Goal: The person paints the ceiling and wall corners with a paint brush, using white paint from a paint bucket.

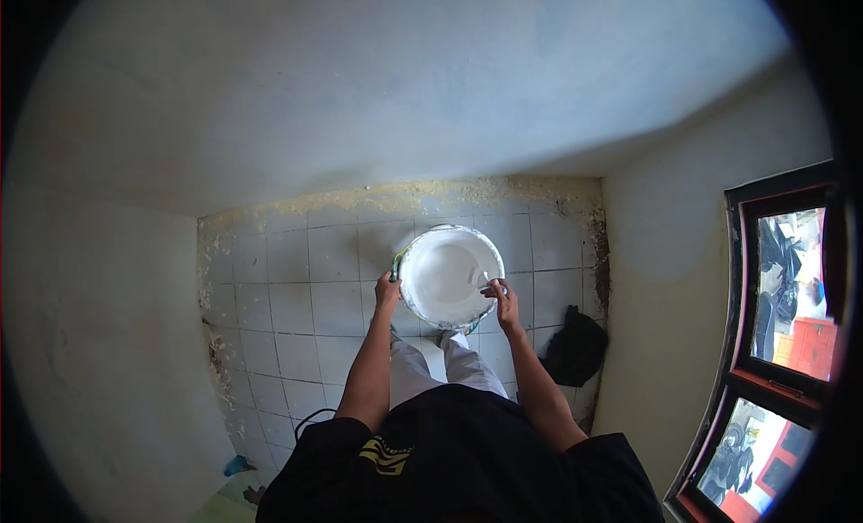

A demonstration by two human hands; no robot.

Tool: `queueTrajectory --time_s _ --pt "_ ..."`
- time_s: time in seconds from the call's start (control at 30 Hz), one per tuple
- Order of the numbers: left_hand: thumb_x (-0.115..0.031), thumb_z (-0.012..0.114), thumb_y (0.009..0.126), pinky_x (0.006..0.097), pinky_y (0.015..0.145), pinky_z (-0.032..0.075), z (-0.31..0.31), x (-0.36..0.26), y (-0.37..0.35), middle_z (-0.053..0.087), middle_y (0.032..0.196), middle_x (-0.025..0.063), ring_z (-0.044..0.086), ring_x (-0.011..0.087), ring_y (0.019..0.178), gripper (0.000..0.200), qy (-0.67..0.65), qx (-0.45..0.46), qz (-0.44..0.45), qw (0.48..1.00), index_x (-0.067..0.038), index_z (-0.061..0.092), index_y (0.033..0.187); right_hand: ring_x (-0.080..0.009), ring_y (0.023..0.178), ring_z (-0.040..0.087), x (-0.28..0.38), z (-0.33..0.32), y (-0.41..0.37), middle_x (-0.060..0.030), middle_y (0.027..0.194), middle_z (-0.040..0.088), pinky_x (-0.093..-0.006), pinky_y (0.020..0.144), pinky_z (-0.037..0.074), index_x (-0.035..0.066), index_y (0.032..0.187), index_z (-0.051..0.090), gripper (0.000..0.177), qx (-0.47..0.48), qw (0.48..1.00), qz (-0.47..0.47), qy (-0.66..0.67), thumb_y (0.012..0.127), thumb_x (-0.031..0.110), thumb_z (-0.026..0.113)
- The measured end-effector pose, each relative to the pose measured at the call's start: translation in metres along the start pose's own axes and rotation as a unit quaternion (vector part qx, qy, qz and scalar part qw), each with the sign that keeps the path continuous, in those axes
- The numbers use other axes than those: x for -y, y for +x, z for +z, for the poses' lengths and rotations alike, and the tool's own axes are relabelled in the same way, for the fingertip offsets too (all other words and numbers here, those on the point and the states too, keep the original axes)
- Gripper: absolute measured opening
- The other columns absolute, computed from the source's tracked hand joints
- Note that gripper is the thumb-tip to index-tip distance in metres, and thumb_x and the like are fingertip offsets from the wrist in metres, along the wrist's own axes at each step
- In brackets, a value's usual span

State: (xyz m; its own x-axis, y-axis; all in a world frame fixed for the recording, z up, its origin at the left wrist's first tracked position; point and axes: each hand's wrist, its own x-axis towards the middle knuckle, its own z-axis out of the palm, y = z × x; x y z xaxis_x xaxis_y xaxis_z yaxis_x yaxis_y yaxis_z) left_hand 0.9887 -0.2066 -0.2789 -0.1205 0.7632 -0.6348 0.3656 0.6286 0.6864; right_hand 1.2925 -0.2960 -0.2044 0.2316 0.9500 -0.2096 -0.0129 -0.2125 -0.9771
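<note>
A round white bucket (404, 298) with a smeared rim stands in front of my feet, with white paint-like material (445, 270) inside. My left hand (388, 292) is closed at the bucket's left side, beside a green and yellow strip on its outer wall. Over the right part of the rim is my right hand (503, 300), fingers pinched together. A small pale piece (479, 277) shows at those fingertips, inside the bucket's outline; its kind is too small to tell.
Grey-white floor tiles (334, 253) carry flakes along the wall edges. A black bag-like bundle (575, 346) lies to the right of my legs. A plain wall (431, 92) rises ahead, and a dark-framed window (782, 379) is at right. Something blue (238, 465) lies at lower left.
</note>
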Motion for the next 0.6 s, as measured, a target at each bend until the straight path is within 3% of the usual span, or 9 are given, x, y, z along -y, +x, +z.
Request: queueTrajectory --time_s 0.03,0.1,0.17,0.23,0.33,0.4,0.47,0.5,0.6 --pt "-0.007 0.064 0.084 0.0318 0.050 0.046 0.004 0.010 0.002 0.062 0.074 0.0087 0.061 0.0173 0.061 0.012 -0.029 -0.021 -0.008 0.999 -0.002 0.060 0.095 -0.0275 0.086 0.068 0.003 0.000 0.001 -0.0190 0.096 0.065 -0.0334 0.077 0.053 -0.010 0.108 0.056 0.049 0.016 1.000 0.010 -0.014 0.098 0.038 0.047" --pt "-0.010 0.065 0.084 0.0324 0.052 0.047 0.006 0.024 0.010 0.063 0.076 0.0096 0.062 0.0185 0.063 0.016 -0.023 -0.021 -0.017 0.999 -0.002 0.061 0.098 -0.0283 0.085 0.069 0.007 0.003 0.005 -0.0196 0.097 0.065 -0.0334 0.076 0.053 -0.007 0.111 0.056 0.046 0.031 0.999 0.019 -0.028 0.098 0.037 0.048" --pt "-0.012 0.066 0.083 0.0331 0.054 0.048 0.006 0.034 0.016 0.064 0.079 0.0104 0.062 0.0197 0.065 0.020 -0.018 -0.022 -0.027 0.999 -0.002 0.061 0.100 -0.0298 0.085 0.069 0.005 0.008 0.004 -0.0199 0.086 0.068 -0.0364 0.077 0.052 -0.003 0.103 0.060 0.043 0.053 0.988 -0.057 -0.135 0.097 0.037 0.048" --pt "-0.021 0.069 0.081 0.0416 0.077 0.051 0.009 0.034 0.013 0.067 0.090 0.0186 0.066 0.0335 0.086 0.032 0.066 -0.072 0.026 0.995 -0.002 0.061 0.105 -0.0319 0.083 0.069 0.001 0.010 0.005 -0.0211 0.084 0.068 -0.0381 0.076 0.052 -0.002 0.101 0.060 0.040 0.070 0.976 -0.028 -0.203 0.096 0.036 0.049" --pt "-0.024 0.070 0.080 0.0415 0.084 0.049 0.003 0.021 -0.006 0.066 0.101 0.0203 0.064 0.0358 0.096 0.044 0.036 -0.132 0.047 0.989 -0.002 0.057 0.116 -0.0361 0.079 0.068 0.020 0.022 0.003 -0.0221 0.082 0.067 -0.0411 0.073 0.052 0.000 0.101 0.058 0.035 0.105 0.964 0.003 -0.245 0.096 0.034 0.049" --pt "-0.023 0.070 0.080 0.0413 0.084 0.050 -0.001 0.023 -0.013 0.065 0.107 0.0204 0.064 0.0351 0.097 0.050 0.049 -0.129 0.028 0.990 -0.002 0.053 0.122 -0.0381 0.077 0.067 0.032 0.029 0.001 -0.0219 0.082 0.067 -0.0423 0.071 0.052 0.001 0.102 0.056 0.034 0.122 0.968 0.006 -0.219 0.095 0.034 0.050" --pt "-0.022 0.071 0.080 0.0425 0.084 0.050 0.006 0.064 -0.002 0.065 0.105 0.0204 0.064 0.0356 0.096 0.049 -0.020 -0.183 0.093 0.979 -0.002 0.053 0.121 -0.0394 0.075 0.066 0.030 0.032 -0.003 -0.0199 0.079 0.067 -0.0443 0.066 0.051 0.002 0.106 0.049 0.030 0.146 0.957 -0.014 -0.251 0.094 0.030 0.053" --pt "-0.020 0.070 0.080 0.0409 0.083 0.050 0.001 0.055 -0.019 0.065 0.103 0.0197 0.064 0.0335 0.095 0.042 -0.008 -0.201 0.109 0.974 -0.001 0.056 0.115 -0.0416 0.075 0.065 0.029 0.035 -0.005 -0.0193 0.076 0.066 -0.0472 0.064 0.049 0.003 0.108 0.045 0.028 0.154 0.954 -0.071 -0.247 0.092 0.023 0.057" --pt "-0.019 0.071 0.080 0.0376 0.079 0.051 -0.006 0.073 -0.039 0.066 0.094 0.0167 0.065 0.0292 0.089 0.033 -0.073 -0.211 0.094 0.970 0.000 0.060 0.103 -0.0431 0.074 0.064 0.015 0.040 -0.003 -0.0213 0.076 0.065 -0.0496 0.065 0.048 0.003 0.107 0.046 0.026 0.205 0.930 -0.068 -0.299 0.090 0.017 0.059"
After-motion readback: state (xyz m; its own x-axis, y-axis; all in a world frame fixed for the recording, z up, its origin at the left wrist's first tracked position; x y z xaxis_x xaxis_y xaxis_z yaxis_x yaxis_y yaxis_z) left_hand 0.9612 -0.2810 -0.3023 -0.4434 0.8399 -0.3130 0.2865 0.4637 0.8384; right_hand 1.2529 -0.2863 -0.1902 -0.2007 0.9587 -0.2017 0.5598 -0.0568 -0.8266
